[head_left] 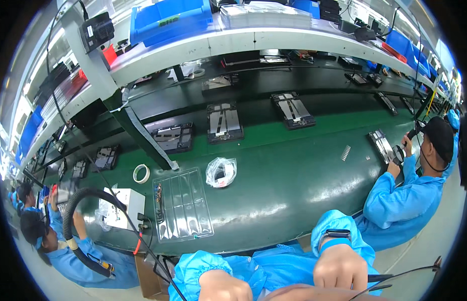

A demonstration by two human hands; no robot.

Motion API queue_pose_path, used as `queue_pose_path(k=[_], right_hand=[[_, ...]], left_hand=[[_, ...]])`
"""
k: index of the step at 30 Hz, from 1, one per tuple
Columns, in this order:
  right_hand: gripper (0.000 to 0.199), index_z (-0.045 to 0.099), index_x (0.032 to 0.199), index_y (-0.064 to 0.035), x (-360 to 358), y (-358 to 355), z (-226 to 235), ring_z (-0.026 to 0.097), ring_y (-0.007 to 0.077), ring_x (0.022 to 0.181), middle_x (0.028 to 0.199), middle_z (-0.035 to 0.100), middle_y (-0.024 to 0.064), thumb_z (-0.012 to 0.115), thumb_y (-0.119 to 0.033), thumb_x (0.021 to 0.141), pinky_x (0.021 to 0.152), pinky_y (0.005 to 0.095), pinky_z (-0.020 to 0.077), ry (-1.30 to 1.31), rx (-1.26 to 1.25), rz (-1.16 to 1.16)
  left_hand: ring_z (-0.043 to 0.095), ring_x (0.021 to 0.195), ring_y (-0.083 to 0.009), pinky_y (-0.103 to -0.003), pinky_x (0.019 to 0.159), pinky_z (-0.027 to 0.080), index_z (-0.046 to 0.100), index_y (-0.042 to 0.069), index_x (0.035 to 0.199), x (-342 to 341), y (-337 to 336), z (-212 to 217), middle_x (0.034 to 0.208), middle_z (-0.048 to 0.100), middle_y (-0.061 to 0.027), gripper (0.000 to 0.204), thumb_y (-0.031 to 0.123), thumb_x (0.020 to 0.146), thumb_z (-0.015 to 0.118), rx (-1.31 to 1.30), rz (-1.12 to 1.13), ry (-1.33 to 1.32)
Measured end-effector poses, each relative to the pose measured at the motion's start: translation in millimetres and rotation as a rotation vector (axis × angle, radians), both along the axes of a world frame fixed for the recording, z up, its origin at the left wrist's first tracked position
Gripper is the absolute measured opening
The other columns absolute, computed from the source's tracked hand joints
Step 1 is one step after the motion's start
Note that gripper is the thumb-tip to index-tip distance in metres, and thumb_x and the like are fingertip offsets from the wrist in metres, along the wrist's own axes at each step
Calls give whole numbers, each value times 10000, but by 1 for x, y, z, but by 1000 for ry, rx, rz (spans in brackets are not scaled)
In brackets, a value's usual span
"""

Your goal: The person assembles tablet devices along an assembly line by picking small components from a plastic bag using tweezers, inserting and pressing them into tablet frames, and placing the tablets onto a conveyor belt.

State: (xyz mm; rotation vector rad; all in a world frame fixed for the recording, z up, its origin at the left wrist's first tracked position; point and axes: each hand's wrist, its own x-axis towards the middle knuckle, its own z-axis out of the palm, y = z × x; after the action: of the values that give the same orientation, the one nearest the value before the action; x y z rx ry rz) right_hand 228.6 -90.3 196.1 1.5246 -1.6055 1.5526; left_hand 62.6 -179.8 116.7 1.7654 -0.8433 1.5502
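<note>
Both my hands are low at the bottom edge, below the green workbench [293, 185], in blue sleeves. My right hand [340, 267] wears a dark wristwatch with a blue band; its fingers are curled down, and a thin dark tool or cable pokes out to its right. Whether it grips that is unclear. My left hand [224, 287] is only partly visible as a curled fist at the frame's edge; what it holds is hidden. Nearest on the bench are a clear plastic compartment tray [183, 205] and a crumpled clear plastic bag [221, 172].
Dark device frames [224, 122] [292, 109] ride the conveyor behind. A tape roll [141, 173], a white box [124, 206] and a black hose [75, 220] sit at left. Co-workers in blue suits sit at right [409, 195] and left [52, 241]. Blue bins [168, 20] stand on the shelf above.
</note>
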Motion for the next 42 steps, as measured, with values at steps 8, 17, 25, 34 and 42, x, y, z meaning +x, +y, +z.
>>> queue_pose_path(k=[8,17,25,34,42], right_hand=[[142,578,820,-69,-11,-10,-21,556,244,580,672,555,79,492,-182,808,482,363,417,-154,330,133],[163,536,844,-77,-61,155,-210,453,57,568,794,540,-18,658,-60,738,483,207,350,-632,-544,-1292],[181,515,922,-82,-87,180,-260,393,7,508,738,534,-34,619,-36,780,407,162,255,-928,-985,-1183],[150,545,956,-62,-97,151,-258,394,0,521,698,529,-50,586,-105,818,436,153,253,-996,-926,-1226],[238,541,1009,-41,-77,163,-248,439,34,639,770,506,-42,613,-106,791,533,184,349,-926,-864,-1276]], left_hand=[[528,544,-214,-330,463,399,562,131,702,-26,9,51,622,534,-37,242,342,792,638,-8,-270,430],[455,570,-62,-190,484,322,546,-1,1082,-54,148,-88,648,507,0,261,122,868,461,-1260,850,187],[552,721,-146,-229,589,433,551,27,1063,-38,199,-170,901,556,-77,289,-25,779,534,-923,1469,170],[546,662,-132,-233,544,416,558,44,1053,-53,171,-172,798,564,-54,280,-5,779,521,-985,1401,346],[553,694,-122,-231,588,449,550,32,1065,-32,191,-169,834,557,-66,282,6,784,554,-1069,1328,334]])
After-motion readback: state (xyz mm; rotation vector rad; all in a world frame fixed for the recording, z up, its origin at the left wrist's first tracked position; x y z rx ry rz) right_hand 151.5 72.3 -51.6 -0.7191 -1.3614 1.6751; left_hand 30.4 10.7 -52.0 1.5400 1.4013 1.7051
